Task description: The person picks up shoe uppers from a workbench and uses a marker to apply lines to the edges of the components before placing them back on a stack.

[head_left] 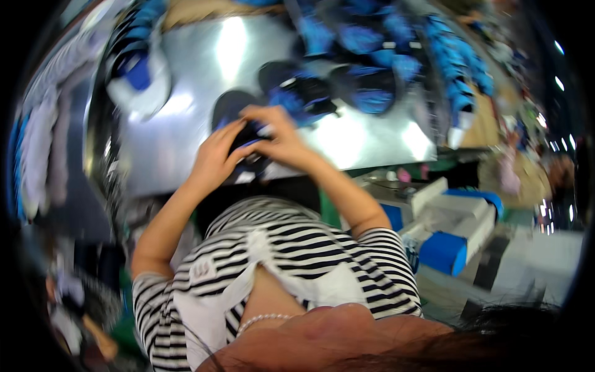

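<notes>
Several caps crowd the metal bench (192, 56) around the work: a black-and-blue cap (302, 98) lies just beyond the right hand (282, 139), another dark-and-blue cap (372, 93) sits farther toward the bench's right edge, and a cluster of blue-and-black caps (319, 34) fills part of the far edge. A nested stack of caps with a white brim in front (139, 87) stands at the far left corner, and a row of blue caps (458, 65) runs just past the right edge. Off the near right corner is a white-and-blue machine (462, 226). The left hand (214, 152) and right hand both grasp a dark, blue-marked cap (233, 106) near the middle of the near edge, fingers curled about it from either side. Those fingers cover much of its crown, and blur hides the fingertips' exact contact. Pale goods (46, 136) beyond the left edge are hard to make out, cut by the dark rim.
</notes>
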Tool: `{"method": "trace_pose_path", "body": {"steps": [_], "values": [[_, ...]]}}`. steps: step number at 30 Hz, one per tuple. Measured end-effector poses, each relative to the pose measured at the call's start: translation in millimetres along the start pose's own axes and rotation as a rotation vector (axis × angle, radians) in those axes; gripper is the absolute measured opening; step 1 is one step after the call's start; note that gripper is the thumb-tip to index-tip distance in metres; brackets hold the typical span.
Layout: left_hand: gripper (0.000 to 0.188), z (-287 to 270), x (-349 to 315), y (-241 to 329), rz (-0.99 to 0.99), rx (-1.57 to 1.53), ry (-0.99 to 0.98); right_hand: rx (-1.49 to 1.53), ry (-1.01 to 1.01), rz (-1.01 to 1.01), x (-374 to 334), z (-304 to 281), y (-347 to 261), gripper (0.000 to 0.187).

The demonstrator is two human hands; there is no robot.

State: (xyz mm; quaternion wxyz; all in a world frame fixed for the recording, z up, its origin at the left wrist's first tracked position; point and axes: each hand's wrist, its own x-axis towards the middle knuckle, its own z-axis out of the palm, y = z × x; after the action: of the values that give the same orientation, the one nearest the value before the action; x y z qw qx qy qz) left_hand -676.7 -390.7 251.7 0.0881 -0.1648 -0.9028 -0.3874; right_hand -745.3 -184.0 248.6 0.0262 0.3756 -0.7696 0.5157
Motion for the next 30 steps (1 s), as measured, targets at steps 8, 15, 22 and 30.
{"method": "trace_pose_path", "body": {"steps": [8,15,22,30], "values": [[0.041,-26.9,-45.7,39.5,0.298,0.065,0.375,-0.113,-0.028,-0.142,-55.8,-28.7,-37.8,0.039],[0.024,0.6,-37.5,26.8,0.430,0.192,0.250,-0.275,-0.133,-0.221,-42.2,-1.1,-39.9,0.045],[0.020,-2.3,-37.0,30.7,0.480,0.174,0.368,-0.267,-0.103,-0.253,-47.1,10.4,-25.9,0.029],[0.043,-80.0,-13.8,77.1,0.394,0.190,0.556,0.293,0.206,-0.004,30.2,5.2,-93.7,0.011]]}}
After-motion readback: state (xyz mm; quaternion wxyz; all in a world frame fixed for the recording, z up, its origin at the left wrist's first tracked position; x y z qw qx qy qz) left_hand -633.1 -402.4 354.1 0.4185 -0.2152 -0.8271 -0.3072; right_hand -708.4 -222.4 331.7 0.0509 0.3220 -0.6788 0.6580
